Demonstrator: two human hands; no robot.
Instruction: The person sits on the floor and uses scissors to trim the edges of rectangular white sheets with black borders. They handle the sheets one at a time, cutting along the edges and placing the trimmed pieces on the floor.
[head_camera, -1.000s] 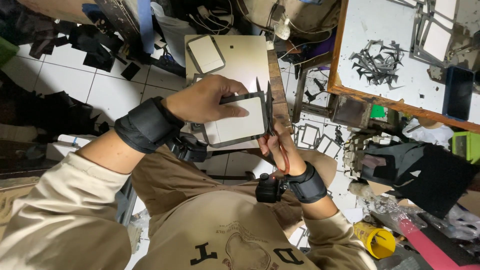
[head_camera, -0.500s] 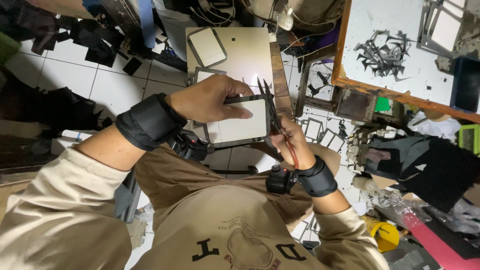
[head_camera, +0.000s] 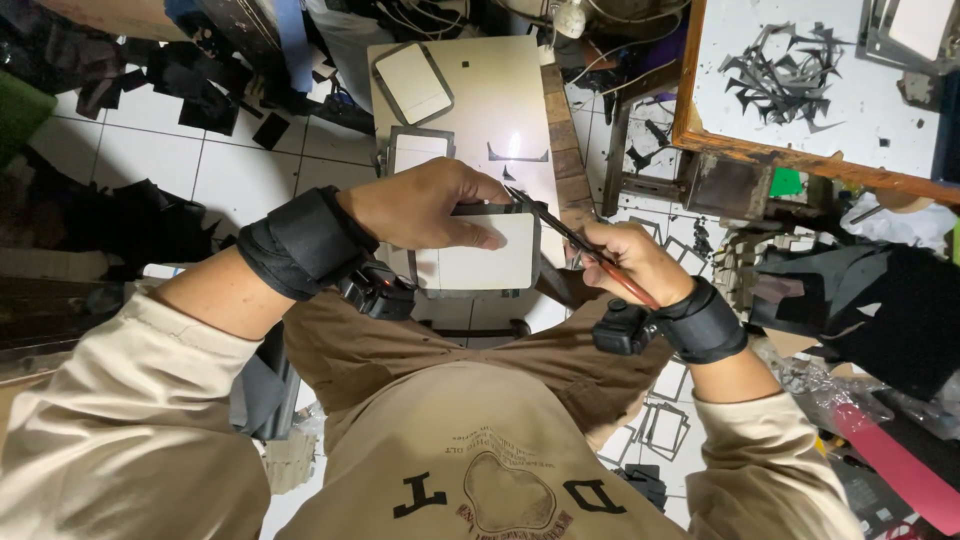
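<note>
Scissors (head_camera: 560, 225) tilted; panel (head_camera: 480, 255) unmoved.

Panel over my lap, counter beyond it.
My left hand (head_camera: 430, 205) lies on the panel (head_camera: 480, 262); my right hand (head_camera: 630, 262) sits at its right edge with scissors (head_camera: 570, 235). Two more panels (head_camera: 412, 82) lie on the counter (head_camera: 505, 95) behind.

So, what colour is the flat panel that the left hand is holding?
The panel is pale cream with a dark grey rim, as the head view shows.
</note>
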